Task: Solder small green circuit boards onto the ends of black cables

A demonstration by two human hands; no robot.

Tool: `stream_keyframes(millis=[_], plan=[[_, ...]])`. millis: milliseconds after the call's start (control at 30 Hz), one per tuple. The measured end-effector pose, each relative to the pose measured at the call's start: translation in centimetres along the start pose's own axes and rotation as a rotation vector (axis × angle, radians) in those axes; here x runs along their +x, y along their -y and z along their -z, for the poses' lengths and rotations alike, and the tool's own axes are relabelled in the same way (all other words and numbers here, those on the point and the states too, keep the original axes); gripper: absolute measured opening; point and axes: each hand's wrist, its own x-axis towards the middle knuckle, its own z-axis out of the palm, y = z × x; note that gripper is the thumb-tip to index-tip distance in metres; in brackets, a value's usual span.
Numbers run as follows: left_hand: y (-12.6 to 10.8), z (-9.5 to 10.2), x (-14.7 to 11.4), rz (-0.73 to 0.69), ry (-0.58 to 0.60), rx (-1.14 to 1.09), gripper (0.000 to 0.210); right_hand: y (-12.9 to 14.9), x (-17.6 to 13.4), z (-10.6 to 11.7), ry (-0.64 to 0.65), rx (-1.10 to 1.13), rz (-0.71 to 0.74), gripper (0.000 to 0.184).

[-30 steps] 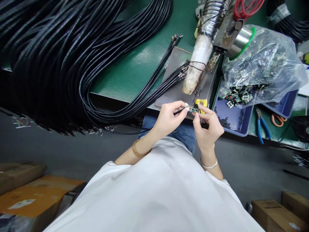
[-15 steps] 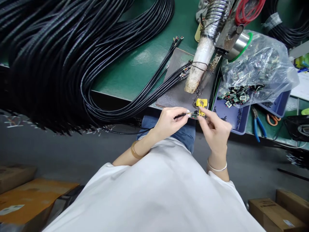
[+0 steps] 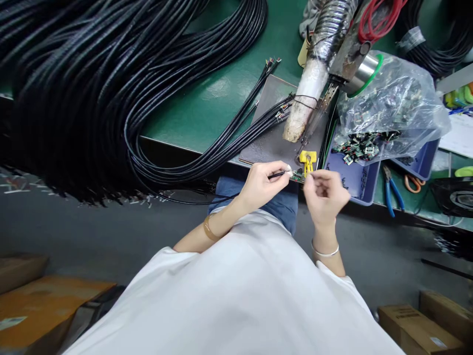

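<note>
Between the thumb and fingers of my left hand (image 3: pixel 261 183) is the end of a black cable (image 3: pixel 276 174). Its tip meets a small green circuit board (image 3: pixel 296 175) at the table's front edge. My right hand (image 3: pixel 325 193) is just right of the board, fingers curled and pinched together near the board's right end; whatever sits between the fingertips is too small to make out. A yellow clip (image 3: pixel 308 159) stands right behind the board. The tip of a soldering iron (image 3: pixel 314 123) hangs down close to the clip.
A huge bundle of black cables (image 3: pixel 74 98) covers the left side. A white-wrapped duct (image 3: pixel 305 96) hangs over a dark board (image 3: pixel 258 140). To the right are purple trays (image 3: pixel 356 180), a plastic bag (image 3: pixel 393 93), a solder spool (image 3: pixel 365 76), blue pliers (image 3: pixel 390 192) and orange-handled scissors (image 3: pixel 413 183).
My right hand has curled its fingers in and dropped slightly, moving a little away from the yellow clip. My left hand keeps its hold on the cable.
</note>
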Motion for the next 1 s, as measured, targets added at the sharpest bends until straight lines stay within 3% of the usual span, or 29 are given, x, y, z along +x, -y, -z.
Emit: stream_keyframes(millis=[67,133,200,333,400,633,867,1000], plan=[[0.3,0.0,0.2,0.022,-0.030,-0.030,0.015,0.1,-0.1,0.2,-0.156,0.181,-0.139,0.018],[0.4,0.0,0.5,0.014,-0.042,-0.022,0.015,0.2,-0.2,0.2,-0.223,0.285,-0.204,0.022],[0.3,0.1,0.7,-0.001,-0.040,0.000,0.014,0.3,-0.3,-0.1,-0.190,0.291,-0.229,0.015],[-0.1,0.0,1.1,-0.034,-0.032,0.033,0.013,0.2,-0.6,-1.4,0.007,0.289,-0.264,0.008],[-0.2,-0.1,1.3,-0.036,-0.046,0.040,0.013,0.1,-0.6,-2.1,0.027,0.272,-0.240,0.009],[-0.3,-0.4,2.1,-0.040,-0.044,0.007,0.015,0.1,-0.2,-2.6,-0.083,0.111,-0.039,0.009],[-0.2,-0.9,1.5,-0.101,-0.149,0.118,0.016,0.0,-0.2,-2.7,-0.063,0.192,-0.143,0.005],[0.1,-0.7,1.6,-0.079,-0.069,0.085,0.018,-0.2,-0.1,-2.6,-0.069,0.141,-0.059,0.008]])
